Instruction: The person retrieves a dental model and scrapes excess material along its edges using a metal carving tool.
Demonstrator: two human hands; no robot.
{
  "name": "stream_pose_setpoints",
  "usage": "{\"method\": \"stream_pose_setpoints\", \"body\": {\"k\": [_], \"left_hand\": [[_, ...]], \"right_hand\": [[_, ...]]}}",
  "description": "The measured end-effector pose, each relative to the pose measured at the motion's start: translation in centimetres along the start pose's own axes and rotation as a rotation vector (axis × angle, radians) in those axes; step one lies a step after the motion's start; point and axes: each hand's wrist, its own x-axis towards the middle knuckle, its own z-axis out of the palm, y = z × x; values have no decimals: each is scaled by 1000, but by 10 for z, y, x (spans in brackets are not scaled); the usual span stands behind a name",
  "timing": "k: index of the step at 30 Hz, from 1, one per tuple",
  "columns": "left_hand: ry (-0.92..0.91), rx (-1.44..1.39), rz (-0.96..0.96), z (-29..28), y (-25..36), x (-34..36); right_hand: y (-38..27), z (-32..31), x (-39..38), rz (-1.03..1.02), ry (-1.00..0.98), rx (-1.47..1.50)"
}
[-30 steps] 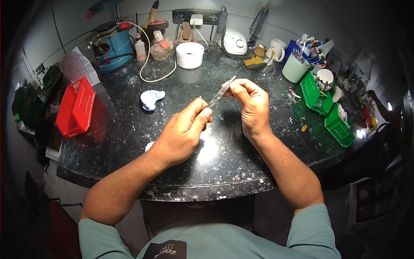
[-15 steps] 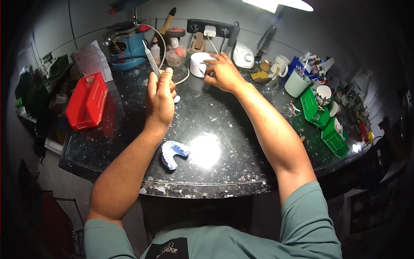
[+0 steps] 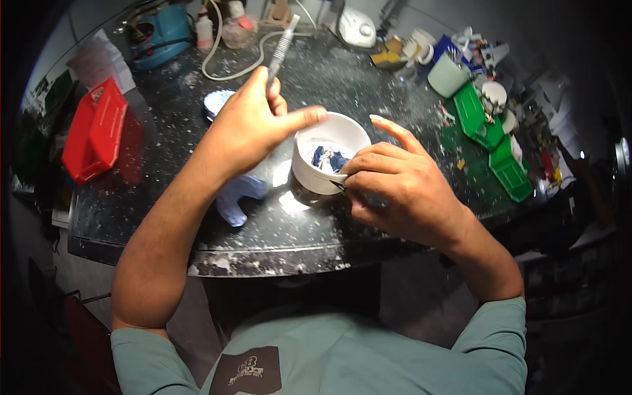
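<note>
Cup (image 3: 327, 160): white, small, light and rigid by its look, blue scraps inside; near the worktop's (image 3: 368, 85) front edge. Right hand (image 3: 395, 191) pinches its rim, the best hold. Left hand (image 3: 253, 122) clenched on a handpiece (image 3: 279, 51), thumb at the rim.

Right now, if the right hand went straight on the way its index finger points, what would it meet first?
Probably the white cup: the right hand grips its near rim and the index points across its opening. Depth is unclear.
</note>
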Motion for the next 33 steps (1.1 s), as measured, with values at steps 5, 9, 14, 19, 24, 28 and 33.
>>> {"method": "stream_pose_setpoints", "body": {"k": [5,9,14,19,24,28,33], "left_hand": [[-234,-28,-105,20,-4,-17],[-222,-147,-20,25,-11,-16],[-113,24,240,28,3,-24],[-123,-7,324,25,2,-28],[-133,-3,312,24,4,-29],[-139,4,263,23,5,-28],[-140,-6,270,23,3,-28]], "right_hand": [[12,-28,-12,-4,76,103],[29,-27,-13,-36,58,-52],[30,-14,-5,-114,49,-88],[24,-13,4,-83,-49,-157],[22,-9,9,-49,-18,-210],[17,-2,12,30,48,-228],[16,-2,17,8,114,-153]]}}
